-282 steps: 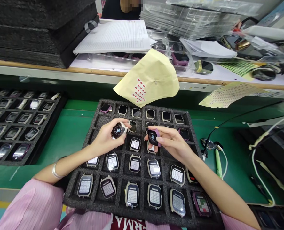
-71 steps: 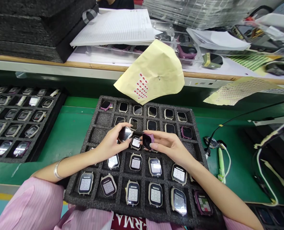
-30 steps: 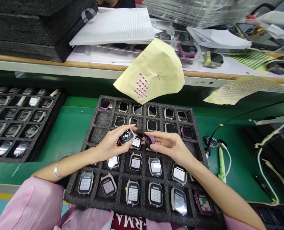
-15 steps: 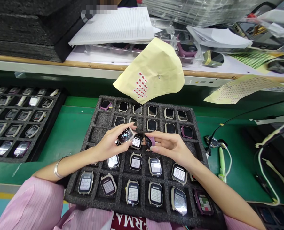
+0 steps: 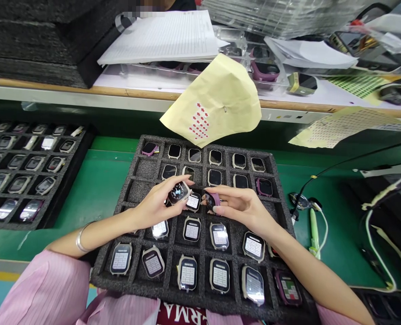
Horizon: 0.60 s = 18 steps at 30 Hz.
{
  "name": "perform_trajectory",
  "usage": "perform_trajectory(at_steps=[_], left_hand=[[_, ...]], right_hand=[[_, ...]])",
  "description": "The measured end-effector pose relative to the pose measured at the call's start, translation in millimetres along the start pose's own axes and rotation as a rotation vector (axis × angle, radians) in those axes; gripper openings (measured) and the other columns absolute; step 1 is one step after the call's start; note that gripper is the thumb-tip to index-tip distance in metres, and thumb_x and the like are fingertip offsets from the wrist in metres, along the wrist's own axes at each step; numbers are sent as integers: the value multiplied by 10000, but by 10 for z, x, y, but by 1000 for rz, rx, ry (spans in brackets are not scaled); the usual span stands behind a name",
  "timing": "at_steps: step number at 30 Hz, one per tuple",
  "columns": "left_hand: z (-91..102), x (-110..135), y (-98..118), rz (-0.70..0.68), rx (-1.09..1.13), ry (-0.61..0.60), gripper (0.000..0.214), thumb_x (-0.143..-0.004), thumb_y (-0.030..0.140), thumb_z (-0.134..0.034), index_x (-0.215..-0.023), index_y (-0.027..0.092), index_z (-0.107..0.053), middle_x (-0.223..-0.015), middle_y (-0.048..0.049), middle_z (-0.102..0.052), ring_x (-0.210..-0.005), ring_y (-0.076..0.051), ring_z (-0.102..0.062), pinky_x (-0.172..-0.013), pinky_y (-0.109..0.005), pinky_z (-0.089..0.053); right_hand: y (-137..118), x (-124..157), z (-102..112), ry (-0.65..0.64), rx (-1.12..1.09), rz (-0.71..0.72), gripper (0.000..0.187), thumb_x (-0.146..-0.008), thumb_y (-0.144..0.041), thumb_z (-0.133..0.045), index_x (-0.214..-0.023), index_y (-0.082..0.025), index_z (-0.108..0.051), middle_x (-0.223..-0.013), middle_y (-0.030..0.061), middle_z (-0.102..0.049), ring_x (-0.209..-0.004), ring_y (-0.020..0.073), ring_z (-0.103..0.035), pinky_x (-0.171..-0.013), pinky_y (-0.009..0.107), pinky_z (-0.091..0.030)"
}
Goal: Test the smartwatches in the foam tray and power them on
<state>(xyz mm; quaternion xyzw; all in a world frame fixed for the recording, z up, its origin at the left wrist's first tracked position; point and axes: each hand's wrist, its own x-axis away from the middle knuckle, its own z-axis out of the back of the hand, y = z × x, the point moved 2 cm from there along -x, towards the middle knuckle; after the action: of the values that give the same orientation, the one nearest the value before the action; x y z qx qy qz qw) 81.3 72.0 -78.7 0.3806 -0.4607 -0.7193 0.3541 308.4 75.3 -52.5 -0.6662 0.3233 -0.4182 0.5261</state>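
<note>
My left hand (image 5: 154,201) grips a silver smartwatch body (image 5: 179,192) by its edges, its screen lit with a clock dial. In my right hand (image 5: 246,206) is a purple smartwatch body (image 5: 213,201), pinched between thumb and fingers and turned on its side with a dark screen. Both are held over a black foam tray (image 5: 203,295) divided into compartments. Between my hands lies a watch with a lit white list (image 5: 193,201). The nearer rows hold several watches with similar lit screens; the farther rows hold watches with dark screens.
A second foam tray of watches (image 5: 67,180) sits at the left. Yellow sticker paper (image 5: 217,101) hangs from the shelf edge (image 5: 136,98) just beyond the tray. Cables and a green pen-like object (image 5: 313,230) lie at the right. Stacked black foam (image 5: 44,45) and papers (image 5: 166,38) occupy the shelf.
Almost nothing differs. Both hands keep their watches in nearly the same place, with only a very slight shift of the silver watch in my left hand.
</note>
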Motion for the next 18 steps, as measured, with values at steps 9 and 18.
perform_trajectory(at_steps=[9,18], left_hand=[[9,7,8,-63,-7,2,563,-878,150,-572,-1415,237,-424,-1285,-121,-606,-1105,-230,-632,-817,-322,-613],[2,-34,97,143,326,141,636,-769,155,-706,-1354,237,-472,-1040,-75,-624,-759,-156,-629,-415,-176,-562]], right_hand=[[-1,2,9,-9,5,11,372,-710,-245,-808,-1077,-253,-749,-1077,61,-718,-953,207,-695,-833,342,-598],[-1,14,-11,-87,-74,-27,368,-799,-252,-741,-1164,-249,-693,-1113,58,-720,-964,198,-692,-839,357,-603]])
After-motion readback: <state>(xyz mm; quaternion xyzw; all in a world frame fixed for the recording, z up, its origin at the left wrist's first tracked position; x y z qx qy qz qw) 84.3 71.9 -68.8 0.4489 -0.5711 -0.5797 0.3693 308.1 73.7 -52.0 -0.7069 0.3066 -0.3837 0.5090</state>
